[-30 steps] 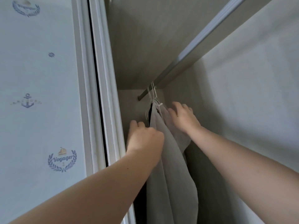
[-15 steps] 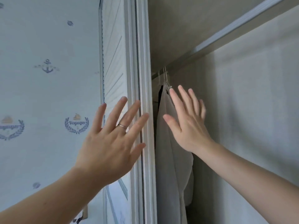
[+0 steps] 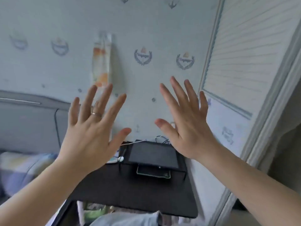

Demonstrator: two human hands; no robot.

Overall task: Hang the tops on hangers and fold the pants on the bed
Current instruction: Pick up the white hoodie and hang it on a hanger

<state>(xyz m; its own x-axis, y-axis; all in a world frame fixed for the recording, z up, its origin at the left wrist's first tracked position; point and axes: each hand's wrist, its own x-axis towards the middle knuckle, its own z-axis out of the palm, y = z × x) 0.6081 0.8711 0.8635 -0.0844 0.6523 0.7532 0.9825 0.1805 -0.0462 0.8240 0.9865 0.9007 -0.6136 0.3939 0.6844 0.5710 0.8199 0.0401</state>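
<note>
Bed (image 3: pixel 21 170) covers in pale blue and yellow are seen at the lower left edge, blurred, with the grey padded headboard (image 3: pixel 27 124) standing against the wall (image 3: pixel 48 22) above them. A fold of light blue cloth (image 3: pixel 127 219) is seen at the bottom edge, below the dark table (image 3: pixel 130 193); whether it is one of the garments cannot be told.

Both hands are held up in front of the wall, palms away, fingers straight and spread, with nothing grasped. The left hand (image 3: pixel 88 139) is raised to the right of the headboard, and a ring (image 3: pixel 96 114) is worn on one of its fingers. The right hand (image 3: pixel 187 128) is raised beside it, apart from it, just left of the slatted wardrobe door (image 3: pixel 241 51), which fills the right side.

The wall is papered with small anchors and ship crests. A long narrow strip with orange patches (image 3: pixel 101 61) is hung on it above the left hand.

On the dark table, between and below the hands, a black tablet (image 3: pixel 153 154) is set on a low stand, with a phone (image 3: pixel 154 174) lying underneath. A white cable (image 3: pixel 138 141) is run across the tablet's top edge.
</note>
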